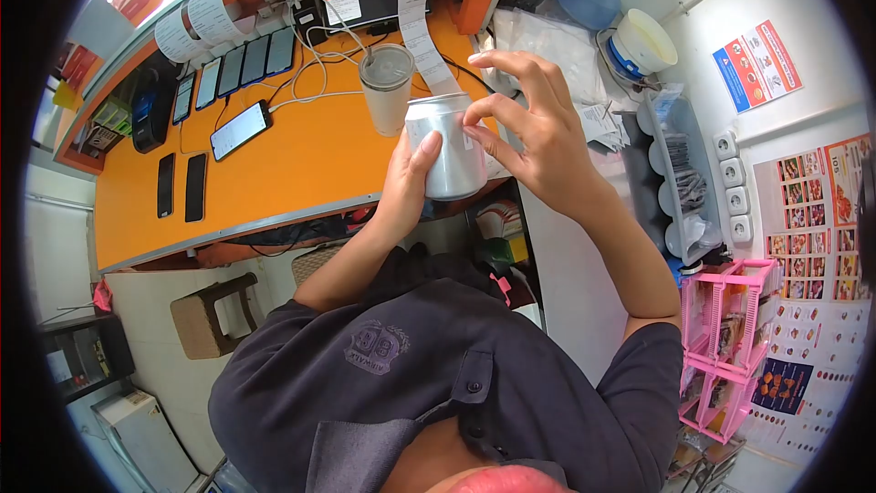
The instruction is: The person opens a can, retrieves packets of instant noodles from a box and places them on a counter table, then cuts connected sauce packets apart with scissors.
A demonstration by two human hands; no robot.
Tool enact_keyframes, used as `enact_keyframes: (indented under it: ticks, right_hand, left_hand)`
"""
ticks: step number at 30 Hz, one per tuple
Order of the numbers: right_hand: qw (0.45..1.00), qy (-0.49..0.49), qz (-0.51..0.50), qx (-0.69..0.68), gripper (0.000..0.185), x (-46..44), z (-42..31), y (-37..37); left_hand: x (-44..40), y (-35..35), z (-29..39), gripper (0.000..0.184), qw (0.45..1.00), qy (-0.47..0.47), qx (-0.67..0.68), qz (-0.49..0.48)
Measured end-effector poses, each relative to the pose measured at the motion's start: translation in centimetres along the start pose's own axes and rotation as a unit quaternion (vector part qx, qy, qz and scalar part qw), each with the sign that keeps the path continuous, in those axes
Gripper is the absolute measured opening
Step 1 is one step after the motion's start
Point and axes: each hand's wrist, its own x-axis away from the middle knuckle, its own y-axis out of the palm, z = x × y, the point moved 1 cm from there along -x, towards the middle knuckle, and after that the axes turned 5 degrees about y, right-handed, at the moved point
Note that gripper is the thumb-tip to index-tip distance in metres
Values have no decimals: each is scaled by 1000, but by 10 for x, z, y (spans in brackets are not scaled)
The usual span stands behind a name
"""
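A plain silver drinks can (456,164) is held up, slightly tilted, over the front edge of the orange desk (301,169). My left hand (408,181) is wrapped round its left side, with the thumb lying along the front. At the can's upper right side, the thumb and index finger of my right hand (538,132) come together in a pinch, while the other fingers are raised and curled. What sits between those fingertips is too small to make out. Just behind the can stands a lidded, translucent cup (387,96).
Several phones lie on the desk, one with a lit screen (241,131), among white cables (315,96). A paper receipt strip (417,27) hangs down behind the can. To the right are a grey organizer (675,164) and a pink rack (725,347). A stool (210,319) stands below left.
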Motion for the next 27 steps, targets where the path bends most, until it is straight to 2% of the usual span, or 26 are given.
enact_keyframes:
  ticks: [9,13,18,21,23,27]
  right_hand:
    - [994,-44,-21,94,18,4,0,19]
    - [998,-24,-25,48,18,12,-3,18]
    - [1000,21,-3,-8,18,4,1,7]
    - [1000,-5,13,4,16,1,3,17]
    - [1000,3,-1,10,15,-4,3,14]
    - [999,6,-51,-4,12,-10,6,11]
  left_hand:
    - [-3,-4,-12,48,1000,-3,4,21]
    - [-9,-17,-20,49,998,-22,41,40]
    - [-6,-19,-10,50,999,-20,11,39]
    - [-5,-14,-8,51,999,2,-9,33]
    - [-4,-8,-6,51,998,10,-14,52]
    - [-4,-11,-5,51,999,14,-14,31]
